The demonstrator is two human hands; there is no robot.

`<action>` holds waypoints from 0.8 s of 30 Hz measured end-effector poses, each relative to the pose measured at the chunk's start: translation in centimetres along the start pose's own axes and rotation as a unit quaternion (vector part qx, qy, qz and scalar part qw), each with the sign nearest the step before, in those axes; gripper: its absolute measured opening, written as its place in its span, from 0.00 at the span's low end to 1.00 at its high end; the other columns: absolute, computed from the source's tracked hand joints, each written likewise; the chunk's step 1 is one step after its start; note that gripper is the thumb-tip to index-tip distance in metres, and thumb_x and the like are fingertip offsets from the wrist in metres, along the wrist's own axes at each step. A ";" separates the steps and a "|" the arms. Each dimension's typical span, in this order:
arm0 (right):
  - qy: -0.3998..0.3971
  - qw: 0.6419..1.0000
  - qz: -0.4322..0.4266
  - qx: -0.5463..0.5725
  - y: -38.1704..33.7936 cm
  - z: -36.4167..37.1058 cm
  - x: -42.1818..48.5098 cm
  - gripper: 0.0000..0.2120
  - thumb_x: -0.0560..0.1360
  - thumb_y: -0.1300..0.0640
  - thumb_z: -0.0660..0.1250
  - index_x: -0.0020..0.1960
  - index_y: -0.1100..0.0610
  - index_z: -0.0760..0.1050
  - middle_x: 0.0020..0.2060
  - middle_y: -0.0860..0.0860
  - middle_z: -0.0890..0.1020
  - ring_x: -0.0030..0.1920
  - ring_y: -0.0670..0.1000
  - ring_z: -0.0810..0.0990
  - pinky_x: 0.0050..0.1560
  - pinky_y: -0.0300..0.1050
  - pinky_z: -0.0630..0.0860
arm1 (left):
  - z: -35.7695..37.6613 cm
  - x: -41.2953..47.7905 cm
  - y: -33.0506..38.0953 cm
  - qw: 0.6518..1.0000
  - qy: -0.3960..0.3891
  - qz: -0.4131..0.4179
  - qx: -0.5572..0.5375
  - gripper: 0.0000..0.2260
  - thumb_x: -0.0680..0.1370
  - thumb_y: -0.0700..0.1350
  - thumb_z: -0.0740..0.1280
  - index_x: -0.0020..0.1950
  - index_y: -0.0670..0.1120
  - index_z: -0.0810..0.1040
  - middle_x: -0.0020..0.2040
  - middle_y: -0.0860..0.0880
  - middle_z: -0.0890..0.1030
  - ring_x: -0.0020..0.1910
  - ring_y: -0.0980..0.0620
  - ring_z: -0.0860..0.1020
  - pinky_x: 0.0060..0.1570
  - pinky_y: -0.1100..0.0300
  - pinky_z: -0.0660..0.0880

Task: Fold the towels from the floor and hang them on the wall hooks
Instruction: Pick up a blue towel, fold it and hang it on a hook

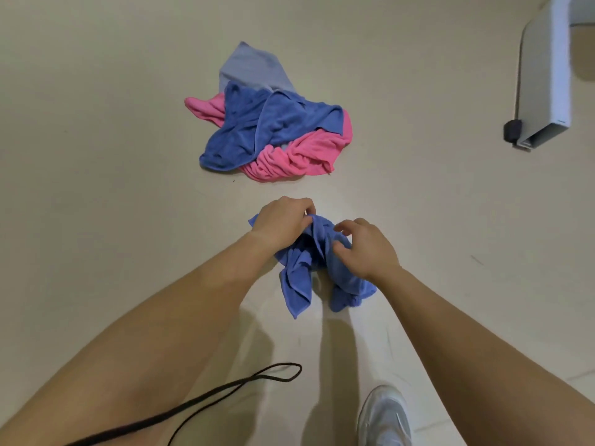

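One wide-angle view, worn on the person's head, looks forward and steeply down at the floor (96,140). The left hand (283,222) and right hand (367,249) meet on a blue towel (296,284) close below, mid-frame. The towel pile (270,130) lies farther ahead.

We see pink towel (302,152) only in part, middle buried under blue towel (257,123). Grey towel (248,67) near end hidden likewise. Left hand (283,220) fingers (307,207) curl into held towel (299,278), tips out of our sight. Right hand (367,249) grip we can't judge. Shoe (383,416) and black cord (225,391) cut by bottom edge. White unit (544,75) cropped, blurred.
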State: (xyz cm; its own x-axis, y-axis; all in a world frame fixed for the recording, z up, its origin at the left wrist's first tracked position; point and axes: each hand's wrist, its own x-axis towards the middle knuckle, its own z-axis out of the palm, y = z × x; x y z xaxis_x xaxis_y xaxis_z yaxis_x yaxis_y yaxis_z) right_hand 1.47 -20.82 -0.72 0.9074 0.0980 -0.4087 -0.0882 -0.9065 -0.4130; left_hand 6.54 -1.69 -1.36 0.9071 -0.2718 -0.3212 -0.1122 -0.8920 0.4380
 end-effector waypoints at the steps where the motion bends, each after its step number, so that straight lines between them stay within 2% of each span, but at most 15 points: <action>1: -0.007 0.999 -0.016 0.031 -1.6 -1.6 -1.1 0.18 0.76 0.45 0.64 0.64 0.50 0.75 0.56 0.50 0.77 0.54 0.53 0.77 0.51 0.52 0.77 | -2.1 -1.1 1.1 1.000 0.000 0.002 -0.012 0.08 0.80 0.48 0.64 0.56 0.52 0.80 0.49 0.46 0.83 0.48 0.43 0.79 0.47 0.48 0.77; 4: -0.013 0.997 -0.035 0.068 -6.5 -7.3 -5.4 0.18 0.73 0.44 0.69 0.60 0.50 0.75 0.53 0.50 0.76 0.51 0.52 0.77 0.51 0.53 0.77 | -9.1 -5.5 5.2 1.000 -0.015 0.007 -0.025 0.08 0.79 0.50 0.65 0.55 0.53 0.81 0.48 0.48 0.84 0.48 0.45 0.80 0.47 0.49 0.78; 7: 0.003 0.996 -0.023 0.089 -10.9 -14.1 -10.5 0.11 0.73 0.48 0.70 0.52 0.51 0.77 0.51 0.50 0.78 0.50 0.53 0.78 0.50 0.53 0.77 | -16.8 -11.0 9.6 0.999 -0.022 0.015 -0.038 0.07 0.79 0.51 0.65 0.54 0.54 0.82 0.50 0.50 0.83 0.47 0.49 0.78 0.48 0.50 0.77; 11: 0.015 0.992 -0.024 0.125 -16.9 -24.0 -18.5 0.03 0.74 0.54 0.69 0.45 0.52 0.78 0.44 0.49 0.83 0.48 0.53 0.81 0.49 0.52 0.79 | -28.1 -19.1 15.4 0.997 -0.036 0.023 -0.064 0.08 0.80 0.51 0.66 0.53 0.52 0.83 0.47 0.52 0.83 0.46 0.51 0.79 0.48 0.50 0.78; 16: 0.009 0.982 -0.051 0.180 -25.3 -36.5 -30.5 0.10 0.71 0.49 0.73 0.48 0.49 0.75 0.45 0.44 0.82 0.47 0.46 0.80 0.45 0.45 0.77 | -42.6 -30.4 22.4 0.994 -0.040 0.023 -0.099 0.07 0.80 0.54 0.66 0.50 0.56 0.84 0.38 0.59 0.80 0.41 0.59 0.78 0.44 0.53 0.78; 19: 0.022 0.978 -0.082 0.191 -30.1 -43.2 -37.3 0.05 0.75 0.51 0.70 0.50 0.47 0.78 0.48 0.44 0.81 0.49 0.47 0.80 0.47 0.46 0.77 | -50.6 -37.3 26.7 0.992 -0.027 0.019 -0.123 0.06 0.79 0.56 0.67 0.48 0.58 0.83 0.39 0.59 0.81 0.43 0.60 0.78 0.45 0.56 0.77; 24: 0.024 0.976 -0.136 0.171 -34.7 -51.2 -45.2 0.04 0.77 0.53 0.67 0.46 0.54 0.76 0.42 0.48 0.83 0.46 0.50 0.81 0.43 0.46 0.77 | -59.2 -45.5 31.8 0.990 0.000 0.014 -0.141 0.04 0.78 0.52 0.69 0.44 0.58 0.81 0.43 0.56 0.82 0.43 0.55 0.78 0.43 0.60 0.73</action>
State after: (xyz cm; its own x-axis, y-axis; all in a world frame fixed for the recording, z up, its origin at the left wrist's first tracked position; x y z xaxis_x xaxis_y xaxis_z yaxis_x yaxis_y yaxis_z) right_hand -15.41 -14.86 73.78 0.9336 0.2898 -0.2107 0.0348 -0.6587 -0.7516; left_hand -14.27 3.69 76.83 0.9056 -0.2943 -0.3055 -0.0194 -0.7480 0.6634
